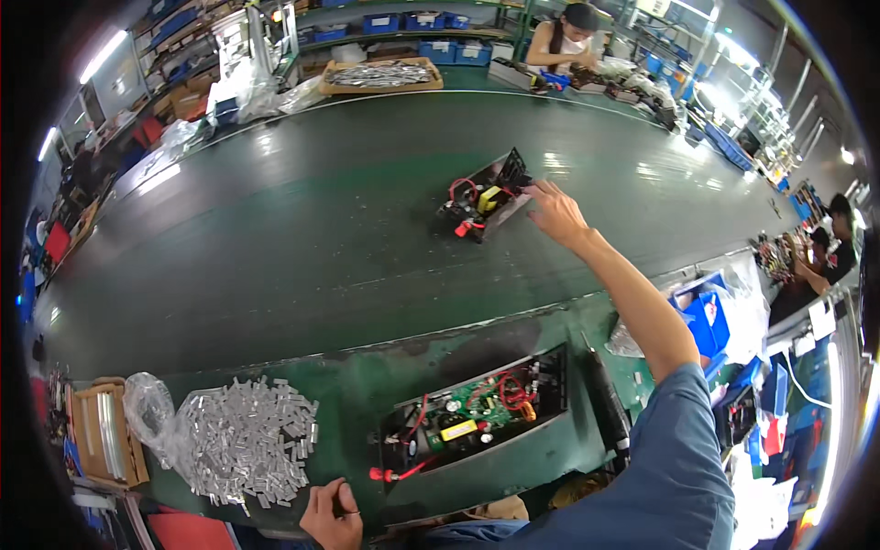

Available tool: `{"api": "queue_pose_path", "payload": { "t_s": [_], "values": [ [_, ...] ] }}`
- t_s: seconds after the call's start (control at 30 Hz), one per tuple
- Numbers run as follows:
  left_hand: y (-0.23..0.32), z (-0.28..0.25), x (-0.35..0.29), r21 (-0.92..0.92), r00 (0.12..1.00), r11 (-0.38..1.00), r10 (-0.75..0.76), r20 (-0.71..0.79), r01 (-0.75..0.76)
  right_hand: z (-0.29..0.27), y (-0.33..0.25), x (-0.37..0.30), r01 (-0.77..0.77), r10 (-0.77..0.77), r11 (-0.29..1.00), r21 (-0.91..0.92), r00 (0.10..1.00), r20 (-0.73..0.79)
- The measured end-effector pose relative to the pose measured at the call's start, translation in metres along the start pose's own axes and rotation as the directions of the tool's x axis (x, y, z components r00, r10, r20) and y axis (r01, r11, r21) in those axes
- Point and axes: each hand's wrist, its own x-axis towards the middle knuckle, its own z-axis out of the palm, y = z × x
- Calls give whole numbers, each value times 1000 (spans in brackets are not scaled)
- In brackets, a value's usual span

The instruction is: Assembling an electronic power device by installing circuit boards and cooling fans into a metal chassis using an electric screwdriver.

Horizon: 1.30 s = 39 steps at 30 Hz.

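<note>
My right hand [556,215] reaches far over the green surface with its fingers stretched out. Its fingertips are at the right end of a dark open-topped electronics case [495,213] with red wires and a yellow-wrapped part inside; whether they touch it I cannot tell. Close to me lies a second such case [500,447], holding a green circuit board, red wires and a red plug at its left end. At the near table edge my left hand [332,516] is curled closed, its palm hidden. Beside it spreads a pile of small silvery metal pieces [247,440] on clear plastic.
A black cylindrical tool [605,394] lies right of the near case. Blue bins [706,321] and plastic bags stand further right. A cardboard box [108,435] is at the left. Across the belt [302,220] are a tray of metal parts [380,77] and a seated person [564,46].
</note>
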Motion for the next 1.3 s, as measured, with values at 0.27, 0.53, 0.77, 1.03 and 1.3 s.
{"api": "queue_pose_path", "payload": {
  "t_s": [0.27, 0.53, 0.77, 1.03, 1.3],
  "values": [
    [-7, 3, -2, 39, 1000, 999, -4, 24, 3, 27, -13, 31, 80, -81, 996, -35, 997, -19],
    [-1, 2, 0, -37, 999, 998, -50, 18, 51, -14, 1, 23, 330, -272, 905, -269, 934, 230],
    [13, -12, 9, 12, 996, 997, 82, 46, -82, -142, 68, -46, 188, -56, 905, -381, 942, 331],
    [9, -14, -2, 75, 991, 989, 125, 43, -128, -302, 113, -206, -266, 330, 876, -403, 939, 96],
    [-13, 5, -10, 19, 995, 997, -77, 62, 76, -331, 135, -315, -510, 688, 596, -620, 722, 67]
  ]
}}
